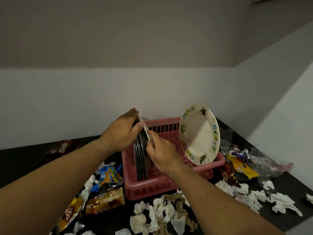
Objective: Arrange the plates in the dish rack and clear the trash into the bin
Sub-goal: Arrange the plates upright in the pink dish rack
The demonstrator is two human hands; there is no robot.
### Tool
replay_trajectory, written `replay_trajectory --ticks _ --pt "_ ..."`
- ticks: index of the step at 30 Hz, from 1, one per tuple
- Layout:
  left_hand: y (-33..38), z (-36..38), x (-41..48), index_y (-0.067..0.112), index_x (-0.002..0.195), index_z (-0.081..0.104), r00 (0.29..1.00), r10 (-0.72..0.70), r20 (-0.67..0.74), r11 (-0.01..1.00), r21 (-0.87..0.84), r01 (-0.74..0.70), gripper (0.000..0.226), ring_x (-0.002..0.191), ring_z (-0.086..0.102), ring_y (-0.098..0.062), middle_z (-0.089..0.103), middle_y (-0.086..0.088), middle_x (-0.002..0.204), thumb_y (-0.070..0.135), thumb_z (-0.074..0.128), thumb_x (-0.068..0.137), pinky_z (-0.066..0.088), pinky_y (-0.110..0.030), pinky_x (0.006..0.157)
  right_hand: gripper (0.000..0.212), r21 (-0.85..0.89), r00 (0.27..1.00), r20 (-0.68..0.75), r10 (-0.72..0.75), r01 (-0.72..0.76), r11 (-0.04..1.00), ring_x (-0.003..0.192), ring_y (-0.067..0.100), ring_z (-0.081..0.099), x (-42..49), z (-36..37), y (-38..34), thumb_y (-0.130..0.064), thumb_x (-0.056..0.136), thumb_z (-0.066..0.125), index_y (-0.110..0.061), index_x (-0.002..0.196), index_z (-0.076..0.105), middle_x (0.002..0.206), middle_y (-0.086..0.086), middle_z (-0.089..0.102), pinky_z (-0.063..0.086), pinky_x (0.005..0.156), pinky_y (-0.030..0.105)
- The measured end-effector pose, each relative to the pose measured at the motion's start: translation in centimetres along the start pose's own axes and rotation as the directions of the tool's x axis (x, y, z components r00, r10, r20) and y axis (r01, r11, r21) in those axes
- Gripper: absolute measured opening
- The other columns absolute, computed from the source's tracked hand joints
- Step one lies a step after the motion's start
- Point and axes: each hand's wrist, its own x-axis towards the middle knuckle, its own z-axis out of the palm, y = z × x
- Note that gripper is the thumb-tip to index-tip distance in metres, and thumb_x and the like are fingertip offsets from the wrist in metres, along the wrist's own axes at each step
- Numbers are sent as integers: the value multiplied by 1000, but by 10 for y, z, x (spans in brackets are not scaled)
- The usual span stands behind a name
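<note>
Over on the far left of the dark counter (20, 160) a brown snack wrapper (62, 148) lies near the wall, with a blue-and-orange packet (110, 174) and a brown foil packet (106, 200) closer to me. My left hand (121, 133) is clamped around the top of a stack of dark plates (140, 160) standing on edge at the left end of the pink dish rack (152, 185). My right hand (160, 154) pinches the rim of a pale plate (145, 127) at that stack's right face. Further right, a leaf-patterned paper plate (199, 133) leans upright against the rack's right end. Crumpled tissues (157, 211) litter the counter in front, and more wrappers (242, 165) pile up right of the rack.
</note>
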Motion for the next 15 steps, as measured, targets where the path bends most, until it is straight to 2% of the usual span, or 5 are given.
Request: replay_trajectory --ticks 3,6,10,12,15 --pt "3 5 0 9 152 24 1000 1 -1 1000 -28 -1 58 148 15 -12 18 -5 161 39 31 103 14 -26 119 43 18 999 -27 17 -16 1000 71 15 58 4 0 -2 -25 101 43 -26 143 38 92 -1 61 49 59 34" --pt "2 1 -2 9 148 34 999 22 -24 999 -30 -22 50 145 24 -15 28 -6 158 33 30 104 17 -22 113 43 63 997 10 80 -81 995 62 13 58 14 -6 0 -22 97 48 -30 138 40 81 -3 60 47 52 32" --pt "1 -4 -7 6 142 44 999 32 -30 999 2 -32 43 139 34 -22 41 -11 150 25 33 105 18 -19 106 36 -60 982 79 169 -165 985 74 26 65 32 -10 -3 -21 96 44 -27 132 44 91 8 65 57 65 40" --pt "-1 -2 -6 5 143 41 1000 26 -13 999 19 -26 46 140 32 -23 39 -13 151 28 31 105 18 -23 112 39 -147 986 52 158 -149 978 80 32 65 38 -12 -8 -20 97 41 -22 136 44 96 14 65 58 72 44" --pt "-5 0 -3 4 147 34 1000 3 25 998 68 -4 56 143 28 -24 34 -13 153 37 24 103 20 -33 119 44 -192 995 -23 97 -99 976 78 28 63 45 -35 -16 -16 98 40 -19 142 44 94 10 66 57 71 35"
